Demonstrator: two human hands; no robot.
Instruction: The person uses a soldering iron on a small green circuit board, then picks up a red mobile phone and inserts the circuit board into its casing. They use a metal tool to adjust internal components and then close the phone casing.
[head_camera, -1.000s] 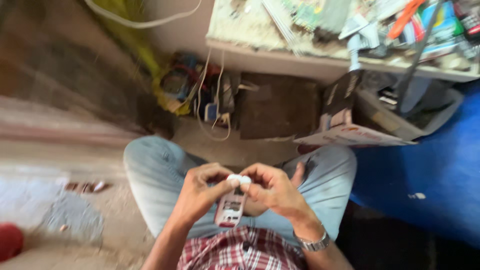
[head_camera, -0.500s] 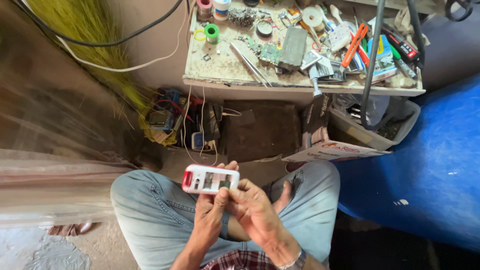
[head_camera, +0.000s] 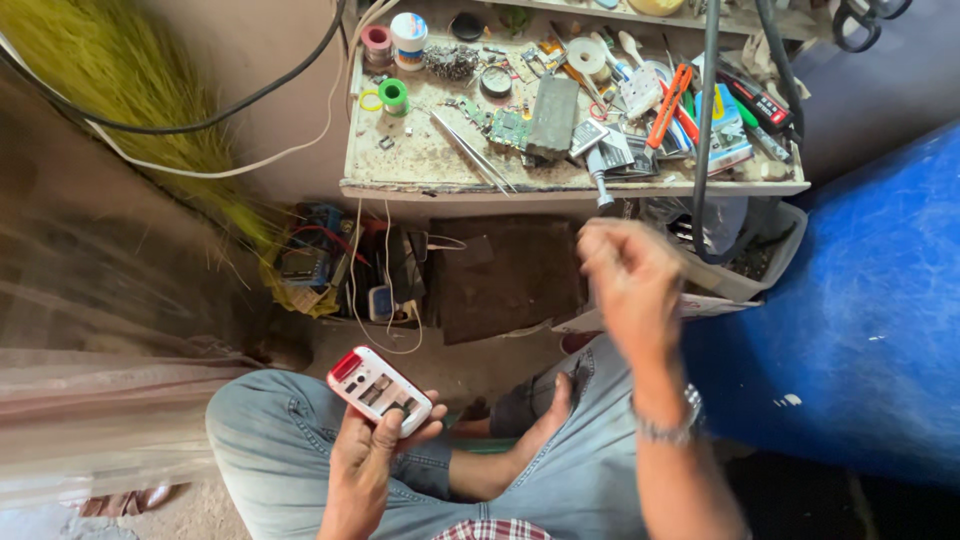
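My left hand (head_camera: 372, 452) grips a small red-and-white phone (head_camera: 379, 389) with its back cover off, held over my lap. Raised in front of the workbench edge, my right hand (head_camera: 628, 282) is blurred by motion, its fingers curled. Whether it holds anything I cannot tell. A metal watch (head_camera: 668, 428) sits on that wrist. I am seated in blue jeans (head_camera: 270, 440), knees apart.
A cluttered workbench (head_camera: 420, 165) carries tape rolls (head_camera: 393, 42), tweezers, a circuit board (head_camera: 512, 128), a grey block, orange-handled pliers (head_camera: 666, 104) and screwdrivers. Wires and chargers (head_camera: 345, 270) pile below it. A blue barrel (head_camera: 860, 300) stands at right, a dark cable (head_camera: 706, 120) hangs down.
My right hand left the phone and rose toward the bench edge. The left hand now holds the phone alone, lower and to the left. The camera tilted up, showing more bench.
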